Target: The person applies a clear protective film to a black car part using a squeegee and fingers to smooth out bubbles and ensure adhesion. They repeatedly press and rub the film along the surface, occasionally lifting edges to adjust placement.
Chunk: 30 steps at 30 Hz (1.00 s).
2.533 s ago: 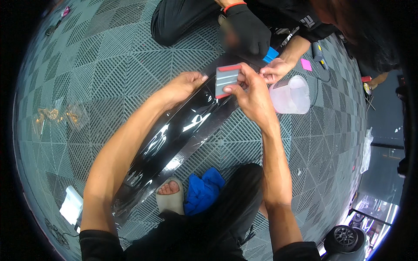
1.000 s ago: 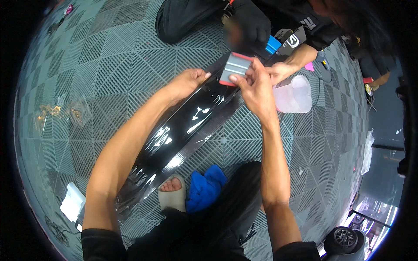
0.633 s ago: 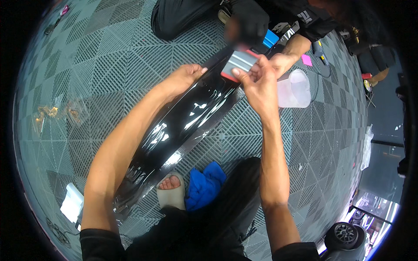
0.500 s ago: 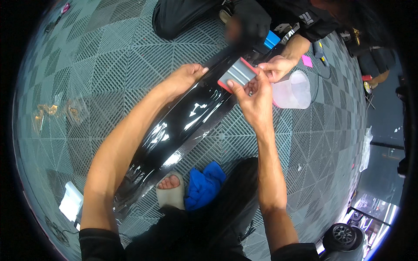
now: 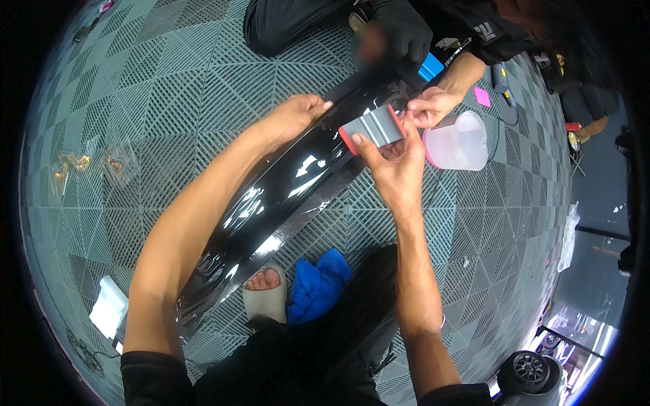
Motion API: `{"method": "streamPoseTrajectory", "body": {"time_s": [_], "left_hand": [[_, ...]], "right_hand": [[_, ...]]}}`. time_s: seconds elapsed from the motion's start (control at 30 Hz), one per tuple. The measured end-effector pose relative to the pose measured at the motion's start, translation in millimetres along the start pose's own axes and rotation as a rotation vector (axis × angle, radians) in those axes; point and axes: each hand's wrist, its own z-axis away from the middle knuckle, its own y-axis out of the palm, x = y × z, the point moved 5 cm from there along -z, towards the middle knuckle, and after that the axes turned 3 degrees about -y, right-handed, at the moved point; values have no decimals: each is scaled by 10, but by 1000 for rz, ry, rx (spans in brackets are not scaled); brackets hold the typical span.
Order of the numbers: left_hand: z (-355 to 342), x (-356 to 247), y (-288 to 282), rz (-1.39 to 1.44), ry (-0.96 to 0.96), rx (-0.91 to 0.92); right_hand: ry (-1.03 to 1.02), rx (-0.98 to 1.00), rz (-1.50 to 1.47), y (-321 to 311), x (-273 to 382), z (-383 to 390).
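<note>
A long glossy black panel (image 5: 284, 183) lies slantwise across the grey tiled floor (image 5: 176, 88). My left hand (image 5: 296, 114) rests flat on its upper edge, fingers together. My right hand (image 5: 395, 162) grips a grey squeegee with a red edge (image 5: 372, 127) and holds it against the panel near its far end. Across from me a second person's bare hand (image 5: 431, 107) pinches something at the panel's tip, and their black-gloved hand (image 5: 399, 34) hovers just behind it.
A translucent plastic jug (image 5: 458, 141) stands right of the panel. A blue cloth (image 5: 317, 287) lies by my sandalled foot (image 5: 264, 292). Small clear bags (image 5: 88, 166) lie at left, a white card (image 5: 108, 308) at lower left, a pink note (image 5: 481, 97) and a wheel (image 5: 531, 369) at right.
My right hand has drawn the squeegee down and leftward along the panel's far end, back toward me. My left hand stays on the panel's edge.
</note>
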Motion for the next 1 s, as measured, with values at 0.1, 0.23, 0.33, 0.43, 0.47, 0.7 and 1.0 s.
{"method": "streamPoseTrajectory", "body": {"time_s": [0.1, 0.23, 0.33, 0.43, 0.47, 0.7, 1.0], "left_hand": [[-3, 5, 41, 63, 5, -1], [4, 6, 4, 7, 12, -23], [-19, 5, -21, -22, -13, 6], [-28, 5, -14, 12, -1, 29], [-27, 21, -6, 29, -13, 26], [-27, 32, -17, -11, 1, -2], [1, -9, -30, -90, 32, -73]], "right_hand": [[-71, -48, 36, -90, -3, -118], [-74, -40, 28, -14, -74, -74], [-44, 9, 23, -10, -55, 0], [26, 34, 143, -72, -22, -73], [31, -43, 139, -95, -20, -116], [-16, -74, 2, 24, -30, -49], [21, -9, 72, 23, -4, 44]]}}
